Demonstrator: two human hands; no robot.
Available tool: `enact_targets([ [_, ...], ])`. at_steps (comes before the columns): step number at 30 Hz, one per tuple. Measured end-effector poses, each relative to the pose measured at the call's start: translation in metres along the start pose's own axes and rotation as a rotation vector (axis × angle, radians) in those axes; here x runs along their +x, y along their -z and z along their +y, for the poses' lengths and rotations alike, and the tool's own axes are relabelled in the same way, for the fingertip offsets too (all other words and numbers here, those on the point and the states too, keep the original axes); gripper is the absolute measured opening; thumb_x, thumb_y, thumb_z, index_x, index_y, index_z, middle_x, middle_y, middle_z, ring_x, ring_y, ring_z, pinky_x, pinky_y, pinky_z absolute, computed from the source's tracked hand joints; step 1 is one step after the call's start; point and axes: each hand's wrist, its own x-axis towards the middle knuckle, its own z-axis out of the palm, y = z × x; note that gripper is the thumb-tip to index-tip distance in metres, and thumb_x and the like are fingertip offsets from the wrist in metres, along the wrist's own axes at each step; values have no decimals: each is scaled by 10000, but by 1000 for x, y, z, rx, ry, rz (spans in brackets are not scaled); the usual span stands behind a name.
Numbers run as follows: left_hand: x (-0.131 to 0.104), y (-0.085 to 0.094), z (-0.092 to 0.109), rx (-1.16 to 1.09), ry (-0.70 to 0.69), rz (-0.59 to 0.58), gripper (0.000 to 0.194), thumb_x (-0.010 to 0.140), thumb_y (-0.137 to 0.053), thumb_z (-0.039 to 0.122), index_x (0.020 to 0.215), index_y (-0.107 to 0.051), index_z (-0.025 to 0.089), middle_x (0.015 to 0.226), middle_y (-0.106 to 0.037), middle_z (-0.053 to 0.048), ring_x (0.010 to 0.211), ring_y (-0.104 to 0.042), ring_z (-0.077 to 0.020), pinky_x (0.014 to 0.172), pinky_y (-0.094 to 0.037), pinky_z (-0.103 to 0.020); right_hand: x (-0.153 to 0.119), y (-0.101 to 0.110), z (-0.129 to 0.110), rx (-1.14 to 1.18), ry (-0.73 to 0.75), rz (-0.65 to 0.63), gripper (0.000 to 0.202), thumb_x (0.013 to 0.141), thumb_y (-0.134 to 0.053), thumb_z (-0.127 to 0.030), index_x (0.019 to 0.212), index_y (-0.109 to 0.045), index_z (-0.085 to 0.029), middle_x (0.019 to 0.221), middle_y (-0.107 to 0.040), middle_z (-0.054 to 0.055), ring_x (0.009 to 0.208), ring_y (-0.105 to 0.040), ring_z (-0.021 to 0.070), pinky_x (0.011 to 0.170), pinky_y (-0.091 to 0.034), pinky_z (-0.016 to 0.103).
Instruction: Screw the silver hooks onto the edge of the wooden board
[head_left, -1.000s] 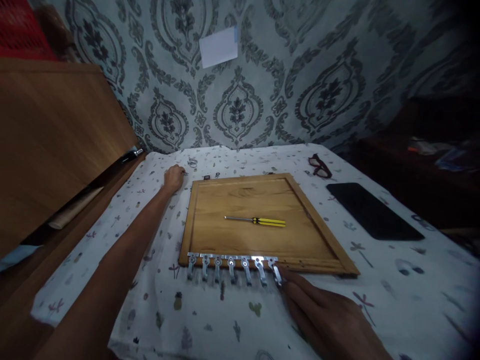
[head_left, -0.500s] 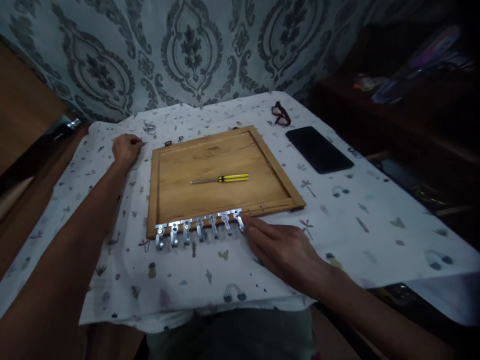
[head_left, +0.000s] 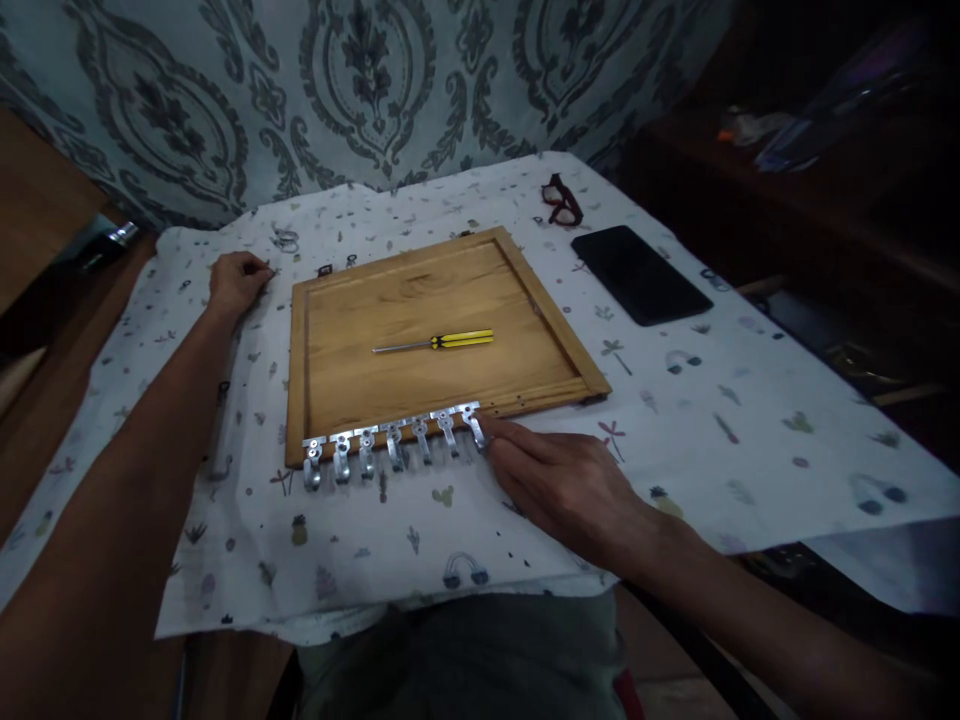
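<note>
A framed wooden board [head_left: 420, 290] lies flat on the cloth-covered table. Along its near edge sits a metal hook rail [head_left: 391, 428] with several hooks hanging over the side. My right hand [head_left: 559, 475] pinches the rail's right end hook between thumb and finger. Across the board's middle rests a yellow and black screwdriver [head_left: 450, 342], untouched, its tip pointing left. My left hand [head_left: 238, 283] is beyond the board's left corner, low over the cloth, fingertips pinched together; whatever they hold is too small to make out.
Behind the left hand lies a small clear or silvery bundle [head_left: 285, 239]. Dark-framed eyeglasses [head_left: 562, 203] and a black tablet [head_left: 641, 275] lie to the right of the board. A patterned curtain [head_left: 367, 80] hangs behind the table [head_left: 720, 440].
My view has tilted slightly, so the scene sits a little higher and further left. Both hands keep nearly the same places, the right one still at the rail's end.
</note>
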Motion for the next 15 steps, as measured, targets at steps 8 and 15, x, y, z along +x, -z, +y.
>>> enact_targets([
  [8,-37,29,38,-182,44,68,330,955,-607,379,1179,-618,136,1160,-655,-82,1026,-653,-204,898,-574,-414,-1,-1,0,36,-8,-19,243,936,-441,-49,771,-569,-173,1139,-753,105,651,-682,130,556,-519,280],
  [15,-137,58,139,-384,-413,-255,48,819,-683,231,818,-659,190,800,-651,46,815,-632,-113,765,-486,-214,-3,-1,0,30,-11,-22,223,917,-447,-47,777,-561,-177,1120,-753,96,624,-633,112,555,-469,261],
])
